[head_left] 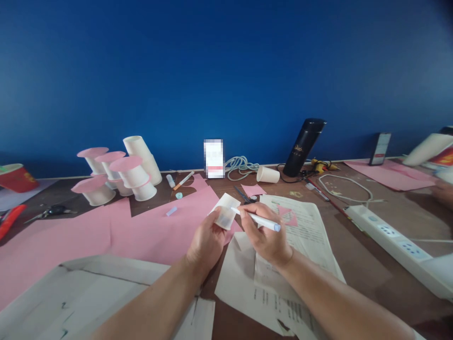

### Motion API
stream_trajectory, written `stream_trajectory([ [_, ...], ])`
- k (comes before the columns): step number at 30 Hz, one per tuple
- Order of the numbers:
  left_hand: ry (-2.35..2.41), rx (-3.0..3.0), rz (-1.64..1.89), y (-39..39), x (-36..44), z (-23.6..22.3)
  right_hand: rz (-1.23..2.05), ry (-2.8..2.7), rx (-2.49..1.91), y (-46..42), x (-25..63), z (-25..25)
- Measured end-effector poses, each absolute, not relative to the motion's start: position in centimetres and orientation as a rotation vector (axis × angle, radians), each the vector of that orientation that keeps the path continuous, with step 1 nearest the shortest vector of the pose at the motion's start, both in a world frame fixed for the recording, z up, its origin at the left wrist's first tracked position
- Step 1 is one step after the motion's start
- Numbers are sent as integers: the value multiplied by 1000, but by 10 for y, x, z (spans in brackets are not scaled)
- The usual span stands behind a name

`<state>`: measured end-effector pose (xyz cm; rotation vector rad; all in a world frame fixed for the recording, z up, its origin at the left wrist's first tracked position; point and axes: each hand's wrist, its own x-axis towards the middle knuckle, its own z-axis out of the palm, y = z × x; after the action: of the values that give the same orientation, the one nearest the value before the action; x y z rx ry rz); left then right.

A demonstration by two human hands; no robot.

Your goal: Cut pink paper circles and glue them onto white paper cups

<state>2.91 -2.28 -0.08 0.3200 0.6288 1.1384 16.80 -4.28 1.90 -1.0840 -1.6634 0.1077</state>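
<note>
My left hand [207, 241] is closed around a white paper cup [226, 215], held tilted above the table near the middle of the view. Between the fingers of my right hand [267, 236] is a white marker pen [264, 221] with a pale blue end. Its tip meets the side of the cup or is very close to it; I cannot tell which. Under my hands lie pink paper [159, 231] and printed sheets [311, 222]. A small pale cap-like piece [171, 211] rests on the pink paper.
Several white cups with pink paper discs [129, 172] are stacked at the left, beside a stack of cups [143, 156]. A phone [214, 160] and black bottle [302, 148] stand along the blue wall. A power strip [392, 241] lies right, near another person's hand [444, 193].
</note>
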Motion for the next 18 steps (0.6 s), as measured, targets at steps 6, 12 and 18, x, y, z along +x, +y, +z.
stream_trajectory([
  [6,641,324,1153,-21,30,-2,123,-1679,-1069,-44,167,18],
  [12,625,326,1178,-21,30,-3,141,-1695,-1058,-43,169,16],
  [18,631,272,1204,-18,29,-4,185,-1640,-1025,-44,170,14],
])
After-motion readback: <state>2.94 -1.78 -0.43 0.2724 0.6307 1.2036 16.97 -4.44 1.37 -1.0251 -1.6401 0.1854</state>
